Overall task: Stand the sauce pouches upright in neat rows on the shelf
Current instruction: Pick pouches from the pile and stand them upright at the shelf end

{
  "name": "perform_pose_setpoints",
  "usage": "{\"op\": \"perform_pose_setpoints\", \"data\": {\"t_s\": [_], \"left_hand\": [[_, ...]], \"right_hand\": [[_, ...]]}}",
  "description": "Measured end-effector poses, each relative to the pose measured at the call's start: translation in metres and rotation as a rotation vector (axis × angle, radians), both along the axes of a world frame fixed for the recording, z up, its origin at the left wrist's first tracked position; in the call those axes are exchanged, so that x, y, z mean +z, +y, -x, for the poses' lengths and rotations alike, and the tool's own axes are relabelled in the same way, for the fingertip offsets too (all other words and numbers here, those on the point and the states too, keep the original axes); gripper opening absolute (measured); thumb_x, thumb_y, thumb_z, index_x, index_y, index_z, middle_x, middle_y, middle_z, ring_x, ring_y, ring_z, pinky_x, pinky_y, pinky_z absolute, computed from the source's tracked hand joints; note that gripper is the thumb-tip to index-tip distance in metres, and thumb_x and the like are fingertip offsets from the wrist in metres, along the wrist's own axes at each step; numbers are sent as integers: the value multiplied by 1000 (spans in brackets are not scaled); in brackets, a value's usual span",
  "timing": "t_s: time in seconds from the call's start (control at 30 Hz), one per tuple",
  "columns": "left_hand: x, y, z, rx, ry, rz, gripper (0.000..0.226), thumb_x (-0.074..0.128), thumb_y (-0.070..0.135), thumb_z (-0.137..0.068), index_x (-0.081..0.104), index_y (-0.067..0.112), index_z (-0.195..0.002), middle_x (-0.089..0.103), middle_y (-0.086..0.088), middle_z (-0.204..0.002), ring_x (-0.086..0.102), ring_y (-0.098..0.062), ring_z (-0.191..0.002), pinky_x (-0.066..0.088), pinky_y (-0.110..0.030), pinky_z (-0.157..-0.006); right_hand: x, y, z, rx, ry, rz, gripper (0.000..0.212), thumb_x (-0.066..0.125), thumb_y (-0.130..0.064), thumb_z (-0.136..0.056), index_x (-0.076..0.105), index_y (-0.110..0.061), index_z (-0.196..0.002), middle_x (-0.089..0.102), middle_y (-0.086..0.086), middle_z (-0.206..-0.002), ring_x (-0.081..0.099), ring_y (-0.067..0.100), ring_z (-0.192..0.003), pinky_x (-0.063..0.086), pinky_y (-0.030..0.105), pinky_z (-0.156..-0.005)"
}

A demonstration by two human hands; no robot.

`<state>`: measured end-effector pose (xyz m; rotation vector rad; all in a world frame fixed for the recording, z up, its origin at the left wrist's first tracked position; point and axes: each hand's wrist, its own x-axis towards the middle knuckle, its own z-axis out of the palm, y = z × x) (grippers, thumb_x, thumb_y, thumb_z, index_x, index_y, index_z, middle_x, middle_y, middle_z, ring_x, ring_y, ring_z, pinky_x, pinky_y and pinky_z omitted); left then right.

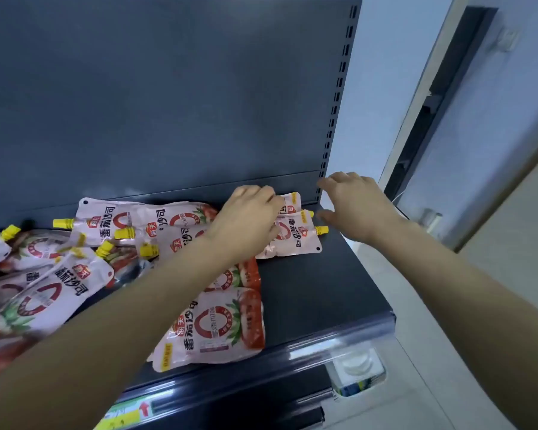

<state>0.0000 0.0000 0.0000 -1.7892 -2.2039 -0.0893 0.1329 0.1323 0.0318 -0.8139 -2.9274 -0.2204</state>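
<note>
The left hand [249,217] holds a soft, floppy sauce pouch [295,240] at one o'clock; the right hand [356,204] is spread, empty. Probably best gripped near the stiff spout [322,230].

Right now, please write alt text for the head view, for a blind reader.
The left hand grips a pouch at the back right of the shelf, while the right hand hovers open beside it. More pouches lie heaped to the left.
</note>
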Motion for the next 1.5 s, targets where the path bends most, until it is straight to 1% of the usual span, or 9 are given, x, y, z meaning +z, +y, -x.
{"op": "perform_pose_setpoints", "data": {"t_s": [0.3,0.47,0.7,0.87,1.0,1.1,1.23,1.37,1.5], "left_hand": [[-25,38,23,-8,-55,95,39,51,37,-88,51,15,-120,55,-3,-120,49,-23,-114,33,-39,-105],[-39,62,31,72,-133,182,52,57,42,-84,47,17,-128,49,-4,-133,41,-24,-126,26,-39,-109],[-64,97,31,169,-224,297,67,61,51,-77,43,18,-132,46,-6,-138,37,-27,-130,23,-43,-111],[-73,112,32,228,-351,372,79,65,54,-73,35,20,-138,42,-6,-141,40,-28,-127,31,-44,-107],[-75,122,32,261,-416,374,78,71,48,-69,39,19,-134,48,-6,-130,46,-26,-116,39,-38,-96],[-75,123,32,267,-419,358,76,72,46,-69,42,17,-132,47,-6,-129,44,-26,-116,37,-37,-95],[-70,122,28,242,-457,269,53,73,39,-71,52,16,-114,52,-2,-108,45,-18,-91,39,-29,-79],[-61,114,22,225,-623,206,28,74,32,-74,51,25,-89,54,5,-86,50,-14,-77,40,-24,-61],[-44,100,17,195,-720,136,28,75,28,-72,49,25,-81,54,7,-77,49,-7,-65,34,-22,-51]], "right_hand": [[-21,38,16,-12,-51,61,47,57,-32,-89,49,-12,-131,55,11,-129,50,30,-119,39,40,-98],[-31,66,31,84,-87,79,44,57,-30,-88,51,-13,-129,58,10,-121,52,28,-115,41,39,-95],[-41,103,36,211,-119,69,49,57,-32,-90,46,-15,-134,58,10,-124,53,28,-116,41,40,-97],[-50,120,37,261,-184,89,56,57,-37,-90,40,-16,-139,55,9,-130,50,28,-120,39,41,-100],[-54,128,39,281,-199,94,59,57,-38,-90,38,-16,-141,55,8,-132,50,29,-121,39,41,-101],[-56,132,42,289,-198,96,58,57,-38,-90,38,-16,-140,56,9,-130,50,28,-120,40,41,-100],[-57,131,48,297,-176,98,57,56,-39,-90,39,-16,-140,57,10,-128,51,29,-119,40,41,-99],[-51,133,52,282,-137,131,53,50,-38,-94,39,-15,-140,55,10,-131,50,30,-121,40,42,-100],[-45,136,55,250,-131,220,55,52,-40,-93,39,-15,-141,51,10,-138,50,30,-123,42,43,-102]]}}
